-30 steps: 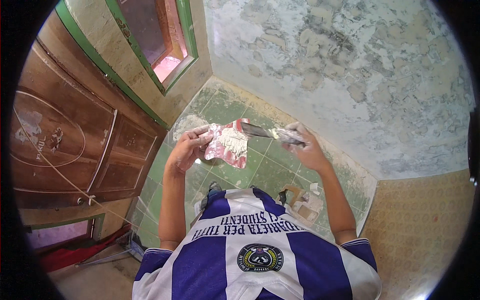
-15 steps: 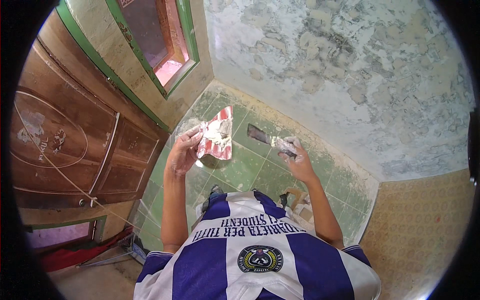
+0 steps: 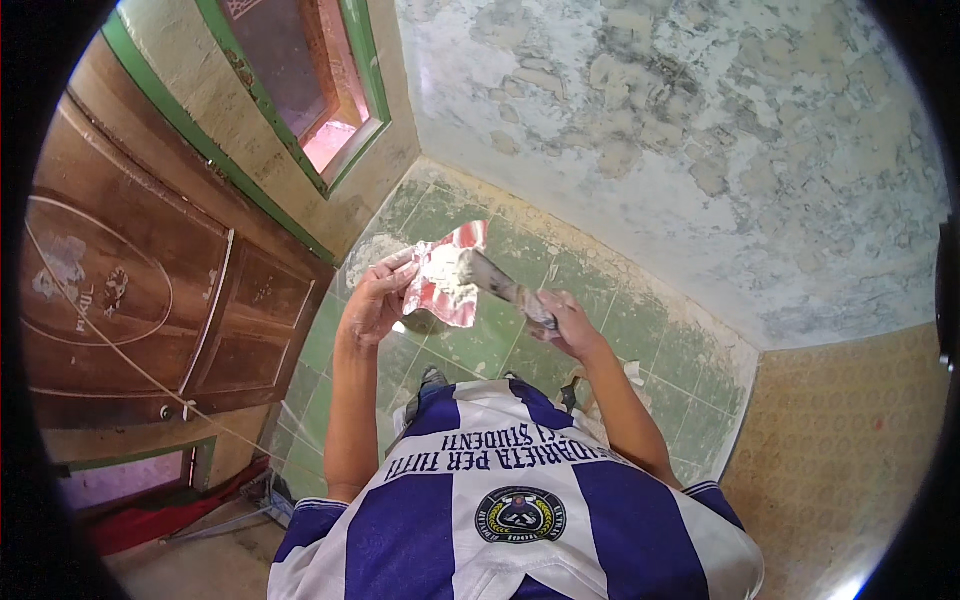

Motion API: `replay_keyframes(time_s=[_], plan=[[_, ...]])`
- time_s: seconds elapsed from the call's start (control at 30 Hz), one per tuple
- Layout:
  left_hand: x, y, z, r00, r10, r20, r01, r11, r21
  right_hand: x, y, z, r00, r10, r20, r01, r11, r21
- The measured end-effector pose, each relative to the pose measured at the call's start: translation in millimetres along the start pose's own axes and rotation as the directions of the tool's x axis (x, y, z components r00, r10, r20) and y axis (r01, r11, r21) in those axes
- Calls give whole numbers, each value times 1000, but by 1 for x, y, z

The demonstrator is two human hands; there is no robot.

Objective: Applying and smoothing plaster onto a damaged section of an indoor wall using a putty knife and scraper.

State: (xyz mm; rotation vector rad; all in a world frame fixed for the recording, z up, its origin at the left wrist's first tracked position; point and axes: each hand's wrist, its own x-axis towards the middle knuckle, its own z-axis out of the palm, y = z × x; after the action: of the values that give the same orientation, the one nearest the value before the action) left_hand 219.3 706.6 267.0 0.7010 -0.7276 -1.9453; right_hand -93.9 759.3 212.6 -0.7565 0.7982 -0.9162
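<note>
My left hand (image 3: 376,302) is closed on the left edge of a curved red-and-white sheet (image 3: 458,306), whose material I cannot make out. Whitish paste (image 3: 446,270) lies heaped on the sheet's middle. In my right hand (image 3: 566,324) is a putty knife (image 3: 505,288), gripped by its handle, with its blade pointing left. The blade's tip touches the paste, or overlaps it in this view. White residue coats the fingers of both hands.
Ahead and to the right rises a patchy grey-white wall (image 3: 680,130). A brown wooden door (image 3: 150,290) and a green-framed window (image 3: 320,110) stand on the left. Green floor tiles (image 3: 600,270) below are smeared white. A tan patterned wall (image 3: 850,430) is at right.
My right hand has moved left, bringing the putty knife's blade from apart to the paste on the sheet. The sheet in my left hand has shifted slightly right.
</note>
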Motion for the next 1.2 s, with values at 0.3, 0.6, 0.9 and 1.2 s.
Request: replay_keyframes(time_s=[0.3, 0.6, 0.9, 1.2], plan=[[-9, 4, -1, 907, 309, -286, -266, 947, 181, -50, -26, 5, 857, -22, -514, -62, 988, -144], [10, -48, 33, 794, 497, -351, -444, 868, 224, -29, 4, 47, 946, 84, -314, -116, 989, -86], [0, -55, 39, 760, 581, -290, -498, 808, 314, -13, 1, 78, 931, -6, -365, 15, 1000, 22], [-12, -3, 22, 963, 176, -205, -197, 976, -88, -30, -61, 40, 925, -372, -79, 319, 873, -368]])
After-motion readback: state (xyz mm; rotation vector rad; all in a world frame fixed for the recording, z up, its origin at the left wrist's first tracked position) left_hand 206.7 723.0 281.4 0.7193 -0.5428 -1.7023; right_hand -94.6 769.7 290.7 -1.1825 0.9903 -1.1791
